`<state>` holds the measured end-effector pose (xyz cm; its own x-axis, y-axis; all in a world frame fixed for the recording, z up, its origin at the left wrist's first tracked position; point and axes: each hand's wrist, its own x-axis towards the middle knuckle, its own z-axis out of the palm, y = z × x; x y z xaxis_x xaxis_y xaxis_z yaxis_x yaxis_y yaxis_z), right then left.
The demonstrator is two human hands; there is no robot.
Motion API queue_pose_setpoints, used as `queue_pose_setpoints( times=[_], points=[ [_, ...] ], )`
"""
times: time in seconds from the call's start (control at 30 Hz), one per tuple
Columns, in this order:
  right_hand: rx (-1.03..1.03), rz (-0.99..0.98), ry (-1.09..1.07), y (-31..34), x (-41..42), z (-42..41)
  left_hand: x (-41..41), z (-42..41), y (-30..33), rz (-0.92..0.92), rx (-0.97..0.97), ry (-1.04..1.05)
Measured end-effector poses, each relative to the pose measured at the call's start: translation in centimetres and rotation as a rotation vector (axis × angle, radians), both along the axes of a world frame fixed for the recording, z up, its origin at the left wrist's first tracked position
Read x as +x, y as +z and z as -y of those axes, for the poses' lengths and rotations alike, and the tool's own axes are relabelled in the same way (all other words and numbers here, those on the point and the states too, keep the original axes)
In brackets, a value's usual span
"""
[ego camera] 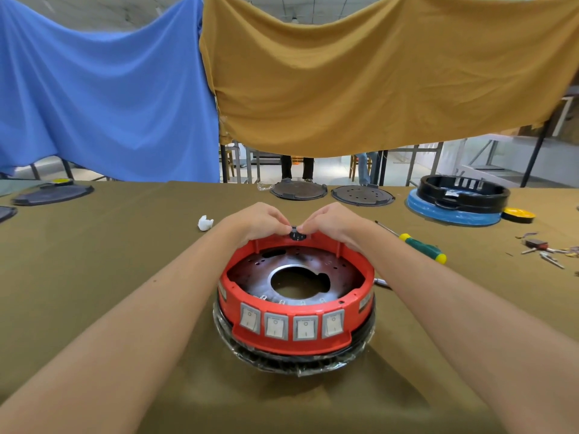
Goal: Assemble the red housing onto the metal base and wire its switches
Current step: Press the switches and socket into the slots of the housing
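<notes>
Closest to you, the red housing (291, 336) sits on top of the metal base (282, 267), right in the middle of the table (125, 277), and its four white switches (291, 325) face you in a row. Under it is a dark ring wrapped in shiny plastic (266, 361). Look down into the middle and you can see the metal plate with its big round hole; small metal tabs stick up just behind the switches, and no wires are on them yet. At the far rim, both of your hands meet. Your left hand (257, 222) and your right hand (336, 222) are curled, and their fingertips pinch a small black round part (297, 234) from both sides, right at the top edge of the far wall. I think you are fitting this part into its place there. Hold it straight, not tipped, and line it up with its opening before you push. Press evenly with both hands so one side does not go in first. If it feels stuck, lift it and try again; do not force it, because the red wall could bend. Keep the housing from sliding while you push. A green and yellow screwdriver (419, 245) lies near your right arm, ready if you need it. Farther away are flat dark round plates (329, 192) and a black housing on a blue ring (460, 198).
</notes>
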<state>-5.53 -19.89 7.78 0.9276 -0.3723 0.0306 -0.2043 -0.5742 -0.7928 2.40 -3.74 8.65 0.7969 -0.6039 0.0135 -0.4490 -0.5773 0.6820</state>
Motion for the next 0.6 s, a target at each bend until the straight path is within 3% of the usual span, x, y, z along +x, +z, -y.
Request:
queue_pose_setpoints(
  times=[0.2,0.33,0.47,0.6],
  points=[
    [-0.018,0.008,0.097,-0.2,-0.3,-0.1,-0.7,-0.8,0.0,0.122,0.054,-0.047],
    [-0.087,-0.039,0.034,0.1,0.4,-0.3,-0.9,-1.2,-0.7,0.158,0.003,-0.027],
    [-0.265,-0.165,-0.004,1.0,1.2,-1.4,-0.8,-1.3,-0.7,0.151,-0.005,-0.026],
    [-0.215,-0.144,0.001,0.9,1.0,-1.1,-0.8,-1.6,-0.3,0.157,0.04,-0.02]
  ],
)
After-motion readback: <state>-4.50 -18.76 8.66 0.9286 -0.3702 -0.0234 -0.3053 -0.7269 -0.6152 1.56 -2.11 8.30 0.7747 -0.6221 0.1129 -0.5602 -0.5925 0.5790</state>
